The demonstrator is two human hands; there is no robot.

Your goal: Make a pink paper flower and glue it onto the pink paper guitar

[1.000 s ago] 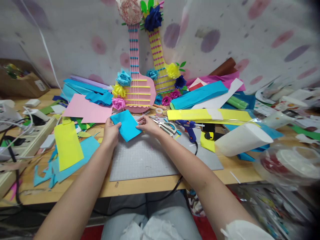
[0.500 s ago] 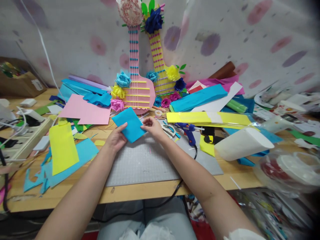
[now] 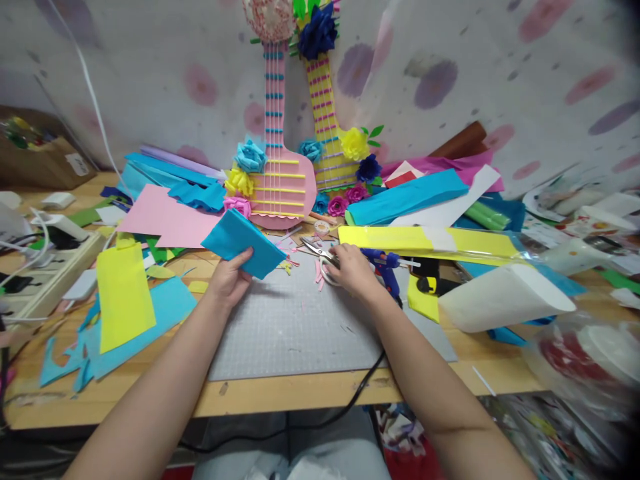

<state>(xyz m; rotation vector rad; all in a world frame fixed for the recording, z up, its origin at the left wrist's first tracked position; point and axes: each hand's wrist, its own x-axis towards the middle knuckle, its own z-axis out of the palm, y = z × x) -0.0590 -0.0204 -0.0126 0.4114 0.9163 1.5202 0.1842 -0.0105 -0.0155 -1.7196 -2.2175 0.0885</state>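
Observation:
My left hand (image 3: 229, 280) grips a folded piece of blue paper (image 3: 243, 243) and holds it tilted a little above the grey cutting mat (image 3: 295, 327). Over at the mat's far edge, my right hand (image 3: 350, 270) closes on the handles of a pair of scissors (image 3: 320, 253), whose blades point left. Small pink and yellow paper scraps (image 3: 300, 261) lie on the mat between the two hands.
A blue glue gun (image 3: 383, 261) lies just right of the scissors. Two paper guitars (image 3: 280, 180) with paper flowers lean on the wall. Yellow sheet (image 3: 123, 293), pink sheet (image 3: 163, 217) and blue offcuts lie left; a white paper cone (image 3: 500, 297) and yellow strip (image 3: 430, 240) right. Power strip (image 3: 45, 280) far left.
My right hand has let go of the blue paper and moved right onto the scissors. My left hand alone now holds the paper, lifted and tilted.

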